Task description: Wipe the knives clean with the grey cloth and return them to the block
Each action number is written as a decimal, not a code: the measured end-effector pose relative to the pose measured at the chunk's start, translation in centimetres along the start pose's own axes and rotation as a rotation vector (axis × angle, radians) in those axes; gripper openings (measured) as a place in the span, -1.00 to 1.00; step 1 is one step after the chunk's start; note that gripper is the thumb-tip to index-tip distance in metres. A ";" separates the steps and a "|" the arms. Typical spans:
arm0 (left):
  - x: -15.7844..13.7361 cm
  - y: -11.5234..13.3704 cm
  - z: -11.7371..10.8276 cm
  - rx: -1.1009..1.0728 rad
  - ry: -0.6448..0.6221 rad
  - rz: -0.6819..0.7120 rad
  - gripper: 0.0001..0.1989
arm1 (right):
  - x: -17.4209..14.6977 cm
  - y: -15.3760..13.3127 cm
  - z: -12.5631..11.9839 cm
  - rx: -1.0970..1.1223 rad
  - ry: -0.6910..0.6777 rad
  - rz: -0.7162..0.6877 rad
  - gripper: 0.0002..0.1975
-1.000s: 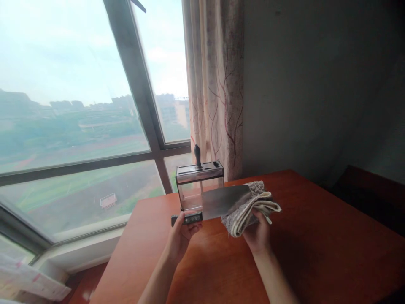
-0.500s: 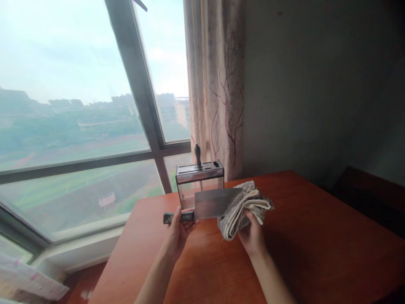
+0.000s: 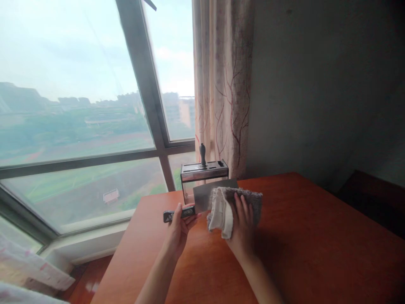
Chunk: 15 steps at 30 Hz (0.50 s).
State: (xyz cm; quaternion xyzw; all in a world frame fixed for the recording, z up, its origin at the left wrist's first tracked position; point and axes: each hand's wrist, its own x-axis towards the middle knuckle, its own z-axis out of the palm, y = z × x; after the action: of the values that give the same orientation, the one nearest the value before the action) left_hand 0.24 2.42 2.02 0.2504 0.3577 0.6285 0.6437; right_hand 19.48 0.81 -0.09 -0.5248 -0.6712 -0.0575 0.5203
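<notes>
My left hand (image 3: 179, 228) is closed around the black handle of a cleaver (image 3: 202, 195), which I hold above the table with its broad blade pointing right. A folded grey and cream towel (image 3: 221, 213) lies against the near face of the blade and hides much of it. My right hand (image 3: 243, 226) grips the towel, its fingers spread over the outer side and the thumb out of sight. Just behind the blade stands a clear-sided knife block (image 3: 205, 169) with a slotted top, and one dark-handled tool (image 3: 203, 154) sticks up from it.
The reddish-brown wooden table (image 3: 284, 245) spreads under both hands. A large window (image 3: 79, 126) borders its left side, and a patterned curtain (image 3: 232, 84) hangs behind the knife block. A dark wall (image 3: 316, 93) rises at the back right.
The towel has moved left from around the blade's far end onto its near face, and my right hand has turned over it. The camera view has shifted slightly left.
</notes>
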 end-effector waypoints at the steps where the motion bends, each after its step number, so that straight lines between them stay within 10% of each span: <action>1: 0.0 -0.1 0.0 0.012 -0.004 0.006 -0.69 | -0.4 -0.1 0.1 -0.080 -0.028 -0.031 -0.46; 15: -0.5 -1.2 0.3 0.162 -0.118 -0.041 -0.60 | -1.2 0.4 1.0 -0.316 -0.112 -0.123 -0.41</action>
State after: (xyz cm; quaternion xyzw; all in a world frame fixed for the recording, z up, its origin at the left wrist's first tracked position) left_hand 1.26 1.84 1.32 0.3307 0.3739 0.5686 0.6538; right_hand 19.01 0.85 -1.60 -0.5604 -0.7126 -0.1649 0.3886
